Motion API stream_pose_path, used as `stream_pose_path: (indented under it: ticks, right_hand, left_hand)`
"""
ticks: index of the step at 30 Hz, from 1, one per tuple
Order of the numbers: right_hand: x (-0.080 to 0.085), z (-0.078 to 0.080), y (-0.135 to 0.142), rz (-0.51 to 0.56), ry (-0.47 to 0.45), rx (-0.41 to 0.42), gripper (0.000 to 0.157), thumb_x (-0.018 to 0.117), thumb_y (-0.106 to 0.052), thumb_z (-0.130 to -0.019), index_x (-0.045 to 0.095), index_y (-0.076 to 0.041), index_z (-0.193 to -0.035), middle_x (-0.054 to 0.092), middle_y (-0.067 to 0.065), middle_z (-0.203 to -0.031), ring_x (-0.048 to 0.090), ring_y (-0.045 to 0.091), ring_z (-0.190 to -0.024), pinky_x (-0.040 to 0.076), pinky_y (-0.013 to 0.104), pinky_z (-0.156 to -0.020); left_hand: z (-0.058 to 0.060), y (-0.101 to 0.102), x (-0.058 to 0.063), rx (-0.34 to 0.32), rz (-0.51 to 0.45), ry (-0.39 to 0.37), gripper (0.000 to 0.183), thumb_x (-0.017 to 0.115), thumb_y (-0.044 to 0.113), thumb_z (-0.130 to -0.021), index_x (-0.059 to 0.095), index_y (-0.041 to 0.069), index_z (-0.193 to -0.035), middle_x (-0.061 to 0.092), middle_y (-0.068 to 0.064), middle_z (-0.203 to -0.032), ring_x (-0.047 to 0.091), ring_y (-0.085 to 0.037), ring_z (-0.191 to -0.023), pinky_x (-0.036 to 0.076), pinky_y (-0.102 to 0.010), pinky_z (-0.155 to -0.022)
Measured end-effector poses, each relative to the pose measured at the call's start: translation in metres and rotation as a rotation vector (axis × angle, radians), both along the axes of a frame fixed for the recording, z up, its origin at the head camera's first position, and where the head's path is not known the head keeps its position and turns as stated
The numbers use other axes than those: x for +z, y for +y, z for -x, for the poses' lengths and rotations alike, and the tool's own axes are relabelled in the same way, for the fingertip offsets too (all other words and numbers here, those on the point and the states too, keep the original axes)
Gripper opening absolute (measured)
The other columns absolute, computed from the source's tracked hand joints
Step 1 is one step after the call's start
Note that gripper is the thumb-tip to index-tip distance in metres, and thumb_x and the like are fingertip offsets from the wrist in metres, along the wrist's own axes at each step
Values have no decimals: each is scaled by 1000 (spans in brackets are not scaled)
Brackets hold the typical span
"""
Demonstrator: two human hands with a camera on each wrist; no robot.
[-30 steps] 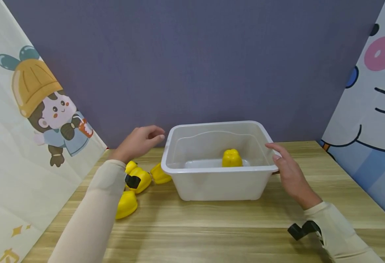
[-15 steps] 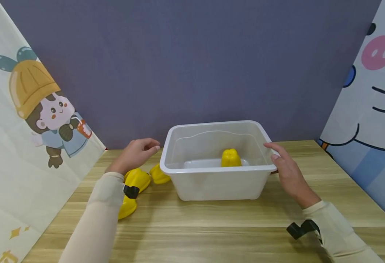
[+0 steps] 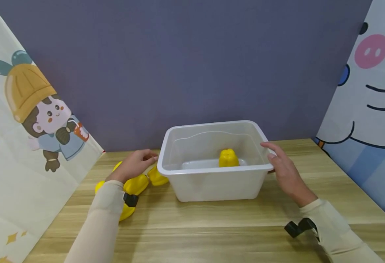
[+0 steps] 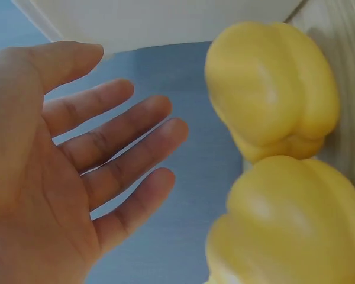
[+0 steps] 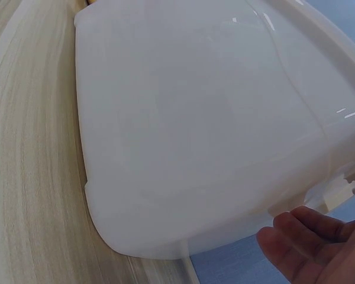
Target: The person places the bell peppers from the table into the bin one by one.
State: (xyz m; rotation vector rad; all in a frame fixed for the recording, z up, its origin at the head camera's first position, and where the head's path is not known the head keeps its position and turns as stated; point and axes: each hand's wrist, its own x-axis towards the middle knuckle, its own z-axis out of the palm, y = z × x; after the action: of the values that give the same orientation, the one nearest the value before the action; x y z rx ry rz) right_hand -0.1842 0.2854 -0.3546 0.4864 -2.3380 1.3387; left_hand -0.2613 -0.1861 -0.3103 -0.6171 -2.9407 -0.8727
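Note:
A white plastic bin stands on the wooden table, with one yellow bell pepper inside it, right of centre. My right hand grips the bin's right rim, thumb on top; in the right wrist view its fingers curl under the edge. To the left of the bin, my left hand hovers palm down over several loose yellow bell peppers, holding nothing. The left wrist view has its fingers spread and relaxed, apart from two peppers beside them. My left forearm partly hides some peppers.
A dark blue-grey panel rises behind the table. Printed cloths flank it, one with a cartoon child on the left, one with a pink-snouted figure on the right. Black camera mounts sit on both wrists.
My left hand has come down from beside the bin's rim toward the peppers and slightly back. The right hand keeps its grip on the rim. The head view has shifted slightly.

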Motion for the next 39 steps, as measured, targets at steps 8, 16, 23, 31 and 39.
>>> stream_pose_path:
  ticks: [8, 16, 23, 31, 39]
  right_hand:
    - [-1, 1, 0, 3, 9, 2, 44, 29, -24, -110, 41, -9, -150, 47, 22, -140, 56, 20, -98, 52, 29, -70]
    - [-2, 1, 0, 9, -5, 10, 44, 28, -24, -111, 39, -10, -151, 47, 21, -140, 56, 19, -99, 53, 31, -71]
    - [-3, 2, 1, -1, -5, 3, 45, 28, -25, -111, 39, -11, -151, 47, 21, -142, 56, 20, -100, 53, 32, -71]
    - [-2, 2, 0, -9, -4, 1, 45, 27, -25, -111, 40, -10, -151, 45, 21, -144, 55, 25, -101, 54, 32, -71]
    - [-1, 2, 1, -12, -7, 1, 45, 26, -26, -111, 38, -10, -151, 46, 21, -143, 54, 29, -102, 52, 28, -72]
  left_hand:
    - [4, -2, -14, -31, -27, -38, 27, 59, 24, -102, 70, 10, -122, 70, -6, -114, 64, -27, -105, 51, -49, -92]
    - [4, -8, -27, -15, -37, -89, 30, 58, 27, -103, 68, 9, -125, 68, -7, -120, 63, -27, -109, 51, -49, -94]
    - [4, -7, -31, -4, -28, -92, 34, 60, 29, -102, 67, 8, -128, 68, -7, -120, 62, -28, -111, 48, -51, -98]
    - [4, -4, -35, 11, -2, -79, 34, 64, 26, -99, 67, 8, -128, 67, -8, -124, 62, -29, -110, 49, -49, -96]
    - [4, -4, -36, 36, 24, -99, 35, 67, 24, -96, 68, 9, -128, 65, -10, -127, 61, -28, -110, 49, -48, -96]
